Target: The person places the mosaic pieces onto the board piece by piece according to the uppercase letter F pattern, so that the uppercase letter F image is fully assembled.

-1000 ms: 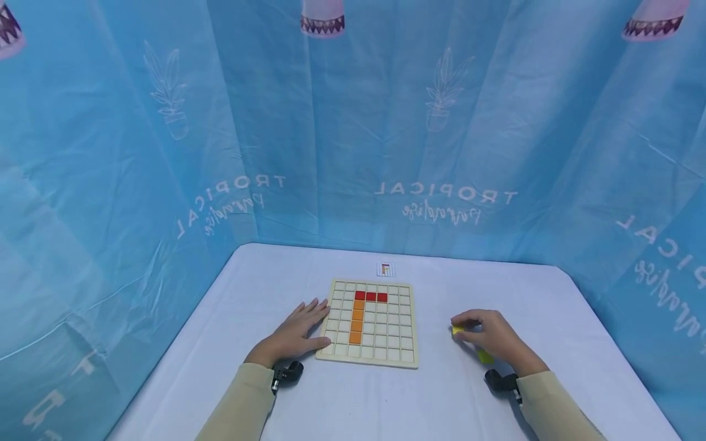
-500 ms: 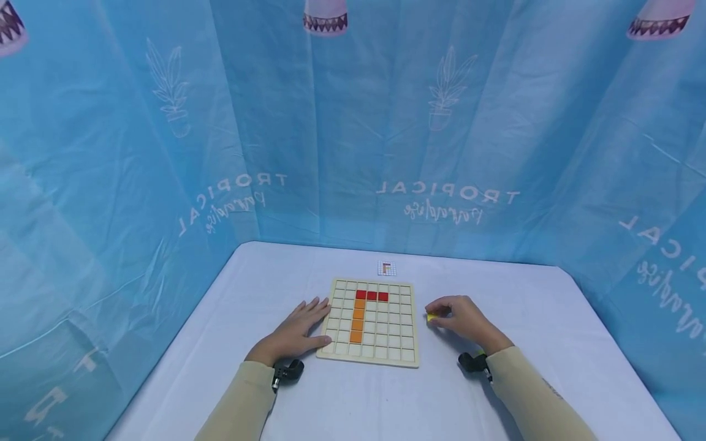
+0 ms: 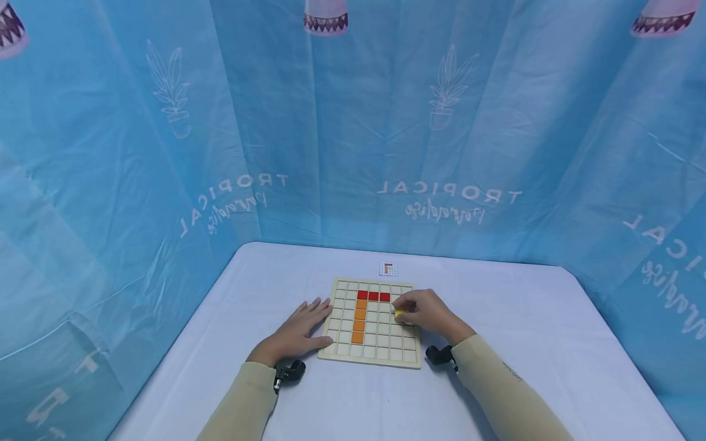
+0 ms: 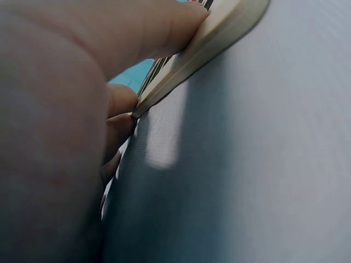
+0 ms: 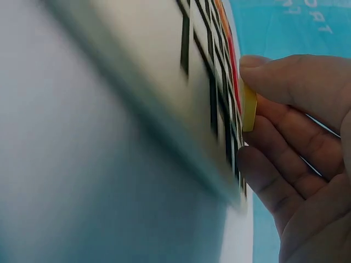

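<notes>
A wooden grid board lies on the white table. Red tiles form a short row near its far side, and a column of orange tiles runs down from the row's left end. Spread out at the board's left edge is my left hand, its thumb lying on the rim. Over the right part of the grid, my right hand pinches a yellow tile between thumb and fingers. Whether that tile touches the board is unclear.
Beyond the board lies a small printed card with a coloured grid pattern. A blue curtain hangs behind the table and along both sides. My right forearm crosses the table's right part.
My right hand has carried the yellow tile leftward from the table to over the board. Another yellow piece, earlier seen under that hand, is now out of sight. The left hand stays put.
</notes>
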`<state>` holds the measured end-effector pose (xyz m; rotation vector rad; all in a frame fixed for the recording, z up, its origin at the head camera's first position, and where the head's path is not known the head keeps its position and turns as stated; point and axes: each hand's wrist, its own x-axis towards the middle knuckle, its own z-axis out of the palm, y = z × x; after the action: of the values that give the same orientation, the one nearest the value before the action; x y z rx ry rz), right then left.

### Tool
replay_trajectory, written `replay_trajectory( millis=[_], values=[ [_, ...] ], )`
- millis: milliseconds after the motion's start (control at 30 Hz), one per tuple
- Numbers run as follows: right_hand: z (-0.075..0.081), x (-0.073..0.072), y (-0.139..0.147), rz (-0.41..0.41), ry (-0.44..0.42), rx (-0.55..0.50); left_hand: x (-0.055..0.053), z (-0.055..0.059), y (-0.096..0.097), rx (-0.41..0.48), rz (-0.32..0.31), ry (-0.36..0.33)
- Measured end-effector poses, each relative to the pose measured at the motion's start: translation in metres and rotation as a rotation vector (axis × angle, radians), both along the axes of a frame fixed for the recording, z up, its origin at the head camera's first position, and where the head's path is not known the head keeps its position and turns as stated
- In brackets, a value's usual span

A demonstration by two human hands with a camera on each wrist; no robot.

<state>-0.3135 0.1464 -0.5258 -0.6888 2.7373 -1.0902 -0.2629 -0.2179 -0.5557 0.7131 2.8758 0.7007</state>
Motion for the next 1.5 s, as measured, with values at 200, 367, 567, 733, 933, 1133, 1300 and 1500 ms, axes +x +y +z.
replay_trajectory(
  millis=[200,367,567,733,933,1133,1300,1500],
  values=[
    [0.004,-0.003,-0.024,0.075,0.034,0.014,0.000,0.001,-0.001,-0.003,0.003,-0.003],
    [0.004,-0.007,-0.044,0.119,0.056,0.050,-0.001,0.000,-0.002,-0.011,-0.001,0.008],
    [0.005,-0.005,-0.058,0.164,0.126,0.102,0.001,0.001,0.000,0.001,-0.006,-0.005],
    [0.002,-0.004,-0.063,0.143,0.124,0.112,0.001,0.003,0.001,-0.003,-0.005,-0.021],
    [0.002,-0.003,-0.068,0.141,0.127,0.099,0.001,0.003,-0.001,0.001,0.000,-0.027],
    [0.002,0.000,-0.069,0.156,0.154,0.089,0.002,0.003,-0.002,0.010,-0.014,-0.032],
    [0.000,0.000,-0.069,0.139,0.133,0.074,0.001,0.003,-0.002,0.010,-0.010,-0.033],
    [-0.003,-0.001,-0.067,0.125,0.121,0.066,0.000,0.004,-0.001,0.006,-0.005,-0.028]
  ],
)
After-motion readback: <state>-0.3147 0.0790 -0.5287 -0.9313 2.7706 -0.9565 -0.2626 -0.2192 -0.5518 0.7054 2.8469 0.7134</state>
